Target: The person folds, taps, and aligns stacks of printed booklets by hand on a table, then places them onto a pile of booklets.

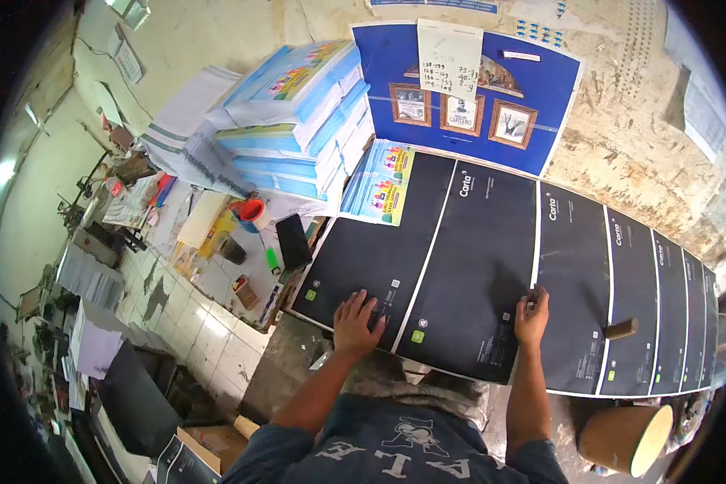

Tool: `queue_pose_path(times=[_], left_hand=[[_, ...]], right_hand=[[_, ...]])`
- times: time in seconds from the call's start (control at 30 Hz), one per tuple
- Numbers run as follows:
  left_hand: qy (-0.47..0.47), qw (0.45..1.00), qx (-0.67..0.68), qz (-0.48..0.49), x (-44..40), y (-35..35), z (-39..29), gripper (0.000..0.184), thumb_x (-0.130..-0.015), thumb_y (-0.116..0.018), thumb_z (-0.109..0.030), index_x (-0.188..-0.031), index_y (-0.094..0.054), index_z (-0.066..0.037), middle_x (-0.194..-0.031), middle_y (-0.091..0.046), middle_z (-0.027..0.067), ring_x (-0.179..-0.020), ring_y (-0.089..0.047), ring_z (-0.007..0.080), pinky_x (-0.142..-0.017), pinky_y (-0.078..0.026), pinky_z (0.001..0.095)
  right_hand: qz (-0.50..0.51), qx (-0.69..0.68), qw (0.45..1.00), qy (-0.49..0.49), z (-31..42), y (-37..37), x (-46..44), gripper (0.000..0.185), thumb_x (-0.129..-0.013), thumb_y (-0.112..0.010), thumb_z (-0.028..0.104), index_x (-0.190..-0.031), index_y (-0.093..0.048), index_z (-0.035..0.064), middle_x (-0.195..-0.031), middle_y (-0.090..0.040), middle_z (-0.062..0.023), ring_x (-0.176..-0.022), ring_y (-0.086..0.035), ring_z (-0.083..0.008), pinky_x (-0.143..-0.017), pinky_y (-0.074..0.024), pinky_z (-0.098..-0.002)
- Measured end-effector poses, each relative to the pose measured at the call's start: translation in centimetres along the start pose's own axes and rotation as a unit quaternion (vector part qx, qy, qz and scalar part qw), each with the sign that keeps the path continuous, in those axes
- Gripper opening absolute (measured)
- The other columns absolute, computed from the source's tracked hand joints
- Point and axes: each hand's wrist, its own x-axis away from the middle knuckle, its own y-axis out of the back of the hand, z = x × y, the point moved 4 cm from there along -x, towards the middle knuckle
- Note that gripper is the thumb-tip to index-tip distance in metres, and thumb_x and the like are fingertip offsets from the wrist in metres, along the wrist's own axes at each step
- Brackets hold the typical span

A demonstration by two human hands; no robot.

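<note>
My left hand (356, 325) lies flat on the black printed sheet (363, 266) near the table's front edge, fingers spread, nothing under it that I can see. Farther right, my right hand (531, 313) rests at a white seam between two black "Carta" panels (477, 266), its fingers curled together; whether they hold anything is hidden. A short brown cylinder (621, 328) lies on the panels right of my right hand. Colourful booklets (383, 184) lie at the back left of the black surface.
Tall booklet stacks (298, 121) stand at the back left. Beside them are a black phone (293, 242), a red cup (252, 211) and a dark glass (232, 250). A blue board (460, 68) leans on the wall. A round drum (625, 440) stands below the front edge.
</note>
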Motion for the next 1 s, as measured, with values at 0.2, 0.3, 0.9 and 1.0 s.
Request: queue_pose_path(times=[0.2, 0.3, 0.9, 1.0], left_hand=[[0.0, 1.0, -0.012, -0.005, 0.0, 0.0, -0.3, 0.047, -0.088, -0.064, -0.038, -0.127, -0.062, -0.012, -0.146, -0.05, 0.0132, -0.134, -0.047, 0.0351, -0.111, -0.033, 0.0537], [0.0, 1.0, -0.005, -0.008, -0.1, 0.2, -0.3, 0.046, -0.087, -0.065, -0.037, -0.126, -0.062, -0.011, -0.145, -0.05, 0.0137, -0.133, -0.048, 0.0349, -0.11, -0.035, 0.0536], [0.004, 0.999, 0.02, -0.029, 0.2, 0.4, 0.0, 0.046, -0.089, -0.064, -0.038, -0.126, -0.062, -0.011, -0.144, -0.051, 0.0143, -0.135, -0.047, 0.0336, -0.111, -0.034, 0.0525], [0.007, 0.999, 0.023, -0.022, 0.2, 0.5, 0.1, 0.046, -0.089, -0.064, -0.038, -0.126, -0.062, -0.011, -0.144, -0.051, 0.0142, -0.135, -0.046, 0.0333, -0.111, -0.035, 0.0524]], right_hand=[[-0.026, 0.043, 0.998, 0.049, -0.5, 0.0, 0.0, 0.033, -0.087, -0.063, 0.002, -0.119, -0.055, 0.0009, -0.095, -0.065, -0.0171, -0.086, -0.066, -0.0347, -0.078, -0.0515, -0.0403], [-0.016, 0.028, 0.999, 0.013, -0.1, -0.1, -0.1, 0.029, -0.087, -0.062, 0.002, -0.115, -0.056, 0.0023, -0.093, -0.065, -0.0175, -0.084, -0.066, -0.0353, -0.077, -0.0513, -0.0403], [-0.04, 0.071, 0.997, 0.004, -1.3, -0.2, -0.1, 0.023, -0.089, -0.062, 0.008, -0.111, -0.059, 0.0029, -0.074, -0.062, -0.0137, -0.065, -0.061, -0.0272, -0.063, -0.0475, -0.0411], [-0.038, 0.097, 0.994, 0.018, -1.1, -0.3, -0.1, 0.02, -0.089, -0.062, 0.006, -0.109, -0.059, 0.0032, -0.071, -0.063, -0.0148, -0.062, -0.063, -0.0307, -0.059, -0.0473, -0.0434]])
